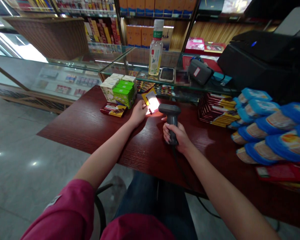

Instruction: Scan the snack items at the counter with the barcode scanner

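My right hand (176, 135) is wrapped round the grip of a black barcode scanner (170, 110), whose cable runs down past the table edge. Bright light from the scanner falls on a flat yellow-and-dark-red packet, like a chocolate bar (147, 97). My left hand (140, 112) pinches this bar at its near left edge. Left of that hand, a similar chocolate bar (113, 109) lies on the table, in front of a group of green and white small boxes (125, 93). To the right stands a stack of dark red and yellow bars (216, 110).
Blue-lidded tubs (272, 133) are piled on the right of the dark wooden table (95, 133), beside a red package (282, 171). Behind are a glass counter with a drink bottle (155, 53), a phone (167, 74) and a black device (200, 71). A wicker basket (52, 36) stands back left.
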A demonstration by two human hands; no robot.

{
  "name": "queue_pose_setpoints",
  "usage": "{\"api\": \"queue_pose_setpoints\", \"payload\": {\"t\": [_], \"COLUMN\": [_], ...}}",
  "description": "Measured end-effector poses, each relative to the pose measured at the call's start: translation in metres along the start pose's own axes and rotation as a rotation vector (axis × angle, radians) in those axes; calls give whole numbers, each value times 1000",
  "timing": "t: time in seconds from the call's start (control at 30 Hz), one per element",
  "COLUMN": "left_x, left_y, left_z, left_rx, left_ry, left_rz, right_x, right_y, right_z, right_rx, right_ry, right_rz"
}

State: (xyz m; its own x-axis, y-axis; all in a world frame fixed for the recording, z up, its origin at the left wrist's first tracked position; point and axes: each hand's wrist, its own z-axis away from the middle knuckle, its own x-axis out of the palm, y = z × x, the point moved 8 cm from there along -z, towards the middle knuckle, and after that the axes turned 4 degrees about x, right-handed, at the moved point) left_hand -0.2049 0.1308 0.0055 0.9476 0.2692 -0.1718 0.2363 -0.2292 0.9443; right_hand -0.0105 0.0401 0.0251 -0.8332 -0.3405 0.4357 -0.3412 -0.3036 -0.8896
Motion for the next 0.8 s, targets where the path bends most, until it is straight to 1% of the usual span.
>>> {"api": "queue_pose_setpoints", "payload": {"t": [0.07, 0.17, 0.23, 0.3, 0.37, 0.43, 0.47, 0.53, 0.6, 0.67, 0.8], "left_x": [0, 6, 7, 3, -1, 0, 5, 20, 45, 77, 154], "left_y": [-1, -4, 1, 13, 31, 51, 60, 80, 103, 129, 179], "left_z": [-2, -1, 1, 6, 13, 20, 23, 29, 35, 42, 56], "left_rx": [25, -5, 1, 65, 171, 279, 320, 389, 459, 545, 750], "left_ry": [9, -49, -69, -51, -25, -24, -39, -83, -134, -178, -300], "left_rz": [-43, 64, 100, 38, -74, -142, -156, -181, -246, -384, -818], "right_x": [0, -2, -5, -12, -25, -43, -52, -70, -86, -101, -126], "right_y": [1, 2, 1, -1, -6, -11, -14, -19, -23, -26, -30], "right_z": [-1, -2, -1, 2, 8, 19, 26, 42, 61, 80, 114], "right_rx": [-1, -9, -24, -48, -86, -127, -145, -172, -190, -203, -228], "right_ry": [-1, -5, -2, 25, 88, 169, 208, 273, 325, 376, 453], "right_rz": [-3, -26, -43, -48, -47, -58, -67, -85, -103, -124, -178]}}
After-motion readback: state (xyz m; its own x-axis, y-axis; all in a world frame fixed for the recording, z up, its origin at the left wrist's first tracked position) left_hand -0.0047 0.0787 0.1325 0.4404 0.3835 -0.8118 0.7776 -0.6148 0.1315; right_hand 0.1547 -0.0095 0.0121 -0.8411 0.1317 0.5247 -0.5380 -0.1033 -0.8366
